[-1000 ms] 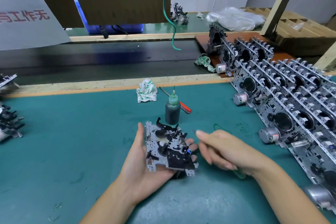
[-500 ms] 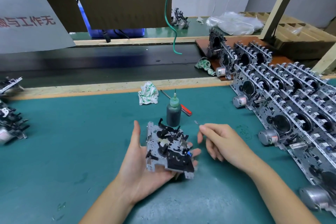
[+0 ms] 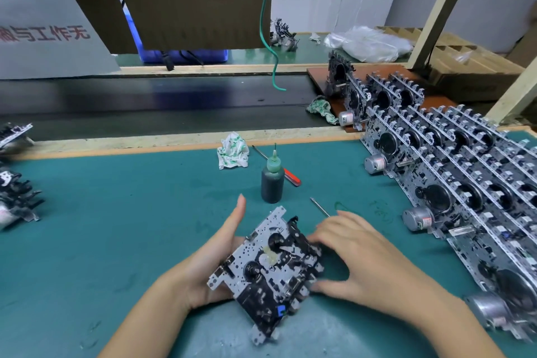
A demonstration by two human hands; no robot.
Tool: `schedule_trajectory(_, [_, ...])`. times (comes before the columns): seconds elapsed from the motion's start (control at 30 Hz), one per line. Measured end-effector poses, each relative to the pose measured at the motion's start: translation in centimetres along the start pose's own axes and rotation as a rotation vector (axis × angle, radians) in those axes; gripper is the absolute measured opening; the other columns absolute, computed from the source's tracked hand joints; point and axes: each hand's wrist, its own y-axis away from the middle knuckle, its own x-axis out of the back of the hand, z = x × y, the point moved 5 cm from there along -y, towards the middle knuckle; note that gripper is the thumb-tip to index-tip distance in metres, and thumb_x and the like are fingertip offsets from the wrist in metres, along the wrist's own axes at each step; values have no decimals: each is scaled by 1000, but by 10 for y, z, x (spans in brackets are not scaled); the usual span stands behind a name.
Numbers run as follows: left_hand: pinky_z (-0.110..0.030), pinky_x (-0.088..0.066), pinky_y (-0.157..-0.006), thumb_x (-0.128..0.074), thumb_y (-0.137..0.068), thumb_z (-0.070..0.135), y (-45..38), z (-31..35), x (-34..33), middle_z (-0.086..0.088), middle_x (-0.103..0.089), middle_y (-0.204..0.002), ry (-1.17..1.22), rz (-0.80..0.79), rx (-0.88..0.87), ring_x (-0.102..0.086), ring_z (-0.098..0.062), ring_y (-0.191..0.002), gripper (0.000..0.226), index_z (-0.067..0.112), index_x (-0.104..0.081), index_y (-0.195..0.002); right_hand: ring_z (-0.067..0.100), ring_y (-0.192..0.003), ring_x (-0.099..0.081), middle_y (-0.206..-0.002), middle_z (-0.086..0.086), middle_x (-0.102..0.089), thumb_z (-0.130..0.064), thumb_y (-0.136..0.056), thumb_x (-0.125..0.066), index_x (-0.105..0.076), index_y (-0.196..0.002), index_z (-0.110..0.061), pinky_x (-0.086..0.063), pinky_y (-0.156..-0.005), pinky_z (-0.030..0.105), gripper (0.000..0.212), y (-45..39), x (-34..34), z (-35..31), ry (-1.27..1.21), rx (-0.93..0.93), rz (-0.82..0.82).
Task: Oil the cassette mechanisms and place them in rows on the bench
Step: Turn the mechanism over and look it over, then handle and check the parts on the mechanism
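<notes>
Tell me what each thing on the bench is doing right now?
cassette mechanism: tilted, held between both hands.
left hand: cradles it underneath.
right hand: grips its right edge, holding a thin tool.
oil bottle: upright, untouched.
finished mechanisms: standing in rows.

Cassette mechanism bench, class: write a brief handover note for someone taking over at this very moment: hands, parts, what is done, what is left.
Left hand cradles the cassette mechanism from below, thumb up.
Right hand grips its right edge while holding a thin metal tool.
Oil bottle stands upright on the green mat, just beyond the hands.
Done: rows of mechanisms stand at the right.
Left: set this one in a row; more mechanisms wait at the left edge. Whether it is oiled cannot be told.
</notes>
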Motion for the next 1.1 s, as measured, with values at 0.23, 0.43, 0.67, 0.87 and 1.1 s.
schedule_trajectory(0.23, [-27,-53,-61,-38,-57,86,27,30,24,-8,-74,-74,-454,480,-258,-71,-23,-69,88,15,-72,-95,9,-70,-56,-69,-16,-57,-76,-68,-45,-60,-71,-22,-34,-76,19,56,22,6,3,64,-137,382])
schedule_trajectory(0.43, [-24,-38,-63,-8,-35,104,42,15,-3,16,-65,-86,-1611,793,-273,-60,-6,-85,94,37,-49,-86,14,-61,-53,-64,-10,-52,-68,-75,-46,-57,-66,-18,-35,-70,22,52,22,-1,-4,210,-130,451])
schedule_trajectory(0.67, [-23,-39,-44,-32,-51,90,40,18,-13,3,-58,-49,-1675,846,-635,-59,-9,-48,71,26,-61,-59,17,-57,-52,-59,-6,-50,-62,-78,-49,-58,-60,-16,-37,-75,27,49,18,-4,-2,307,-22,462])
schedule_trajectory(0.87, [-18,-29,-33,-48,-54,79,40,10,-16,0,-37,-30,-1562,1003,-908,-41,-14,-26,63,18,-50,-39,16,-60,-46,-58,-7,-47,-60,-77,-52,-53,-57,-18,-38,-76,26,47,11,-9,2,325,18,464])
schedule_trajectory(1.1, [-14,-23,-34,-38,-78,76,41,14,-17,2,-30,-31,-1580,1029,-1076,-33,-14,-25,74,15,-41,-38,17,-59,-45,-57,-6,-43,-64,-68,-63,-52,-56,-15,-38,-76,24,51,12,-11,3,212,42,486])
